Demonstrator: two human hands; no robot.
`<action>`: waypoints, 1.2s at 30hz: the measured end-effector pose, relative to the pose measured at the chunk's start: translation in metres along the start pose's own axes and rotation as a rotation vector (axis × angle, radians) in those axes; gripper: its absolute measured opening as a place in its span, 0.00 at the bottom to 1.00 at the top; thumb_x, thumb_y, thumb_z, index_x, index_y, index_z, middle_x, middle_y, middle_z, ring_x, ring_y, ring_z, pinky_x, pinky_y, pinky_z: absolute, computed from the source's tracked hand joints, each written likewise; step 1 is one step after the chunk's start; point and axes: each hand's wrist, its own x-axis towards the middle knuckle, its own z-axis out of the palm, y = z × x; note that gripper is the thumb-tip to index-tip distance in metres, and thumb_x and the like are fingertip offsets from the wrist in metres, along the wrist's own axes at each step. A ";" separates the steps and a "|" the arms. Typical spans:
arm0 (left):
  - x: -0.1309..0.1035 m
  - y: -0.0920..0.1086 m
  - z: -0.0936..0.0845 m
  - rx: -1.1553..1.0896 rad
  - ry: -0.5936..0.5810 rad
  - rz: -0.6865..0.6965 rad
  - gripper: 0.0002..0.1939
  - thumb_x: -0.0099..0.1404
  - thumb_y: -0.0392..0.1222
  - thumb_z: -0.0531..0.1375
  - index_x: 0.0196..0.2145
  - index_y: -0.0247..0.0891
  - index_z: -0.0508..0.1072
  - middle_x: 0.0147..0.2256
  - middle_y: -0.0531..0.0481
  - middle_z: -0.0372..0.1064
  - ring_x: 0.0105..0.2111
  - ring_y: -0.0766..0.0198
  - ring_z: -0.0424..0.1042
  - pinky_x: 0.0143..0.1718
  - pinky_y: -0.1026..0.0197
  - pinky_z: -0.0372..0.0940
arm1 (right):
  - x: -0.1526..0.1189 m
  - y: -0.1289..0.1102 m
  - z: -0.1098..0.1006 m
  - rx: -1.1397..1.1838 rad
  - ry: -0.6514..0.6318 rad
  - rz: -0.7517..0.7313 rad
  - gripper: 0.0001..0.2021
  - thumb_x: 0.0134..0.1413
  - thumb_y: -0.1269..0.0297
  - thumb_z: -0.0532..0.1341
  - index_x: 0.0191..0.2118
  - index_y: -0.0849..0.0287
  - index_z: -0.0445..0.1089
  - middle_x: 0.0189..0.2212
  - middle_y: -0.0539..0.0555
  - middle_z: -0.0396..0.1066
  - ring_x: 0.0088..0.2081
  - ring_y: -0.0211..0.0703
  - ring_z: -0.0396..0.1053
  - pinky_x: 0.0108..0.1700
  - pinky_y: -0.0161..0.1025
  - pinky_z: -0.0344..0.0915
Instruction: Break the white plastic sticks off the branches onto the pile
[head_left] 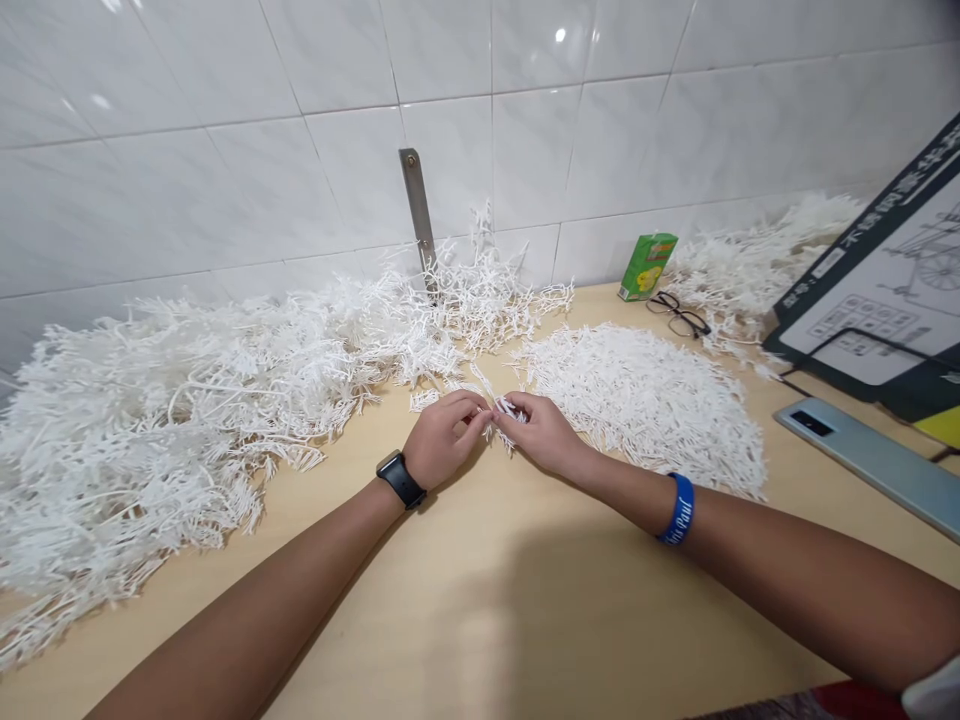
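My left hand (446, 440), with a black watch on its wrist, is closed in a pinch at the middle of the table. It meets my right hand (546, 434), whose thumb and fingers press together round a small bunch of thin white plastic strands (509, 408). The fingertips of both hands touch or nearly touch, and what lies between the left fingers is mostly hidden. Loose white strands (425, 400) lie just beyond the left hand. To the right of the right hand spreads a flat heap of short white pieces (645, 400).
A large tangled pile of branching white strands (187, 390) fills the left and back. A metal strip (418, 210) leans on the tiled wall. At right are a green box (648, 267), glasses (679, 314), another white pile (757, 260), a phone (877, 465) and a printed carton (892, 270).
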 end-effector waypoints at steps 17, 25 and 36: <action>-0.003 -0.005 0.003 -0.113 0.069 -0.206 0.10 0.61 0.47 0.62 0.30 0.38 0.69 0.28 0.53 0.71 0.27 0.67 0.70 0.31 0.64 0.67 | -0.001 -0.004 -0.002 0.025 -0.037 -0.008 0.18 0.53 0.51 0.58 0.22 0.57 0.55 0.19 0.45 0.50 0.24 0.35 0.51 0.26 0.35 0.46; -0.002 -0.004 0.002 -0.140 0.053 -0.190 0.07 0.62 0.43 0.61 0.30 0.38 0.76 0.30 0.50 0.76 0.30 0.64 0.73 0.34 0.63 0.68 | 0.001 -0.006 -0.004 0.145 -0.092 0.039 0.20 0.49 0.47 0.61 0.23 0.59 0.60 0.19 0.45 0.52 0.23 0.34 0.51 0.25 0.34 0.48; -0.001 -0.005 0.002 -0.079 0.057 -0.079 0.09 0.65 0.39 0.58 0.40 0.39 0.77 0.39 0.47 0.77 0.39 0.61 0.75 0.45 0.58 0.69 | 0.002 -0.001 -0.006 0.290 -0.069 0.048 0.22 0.47 0.43 0.62 0.27 0.60 0.65 0.21 0.46 0.57 0.24 0.34 0.54 0.26 0.35 0.51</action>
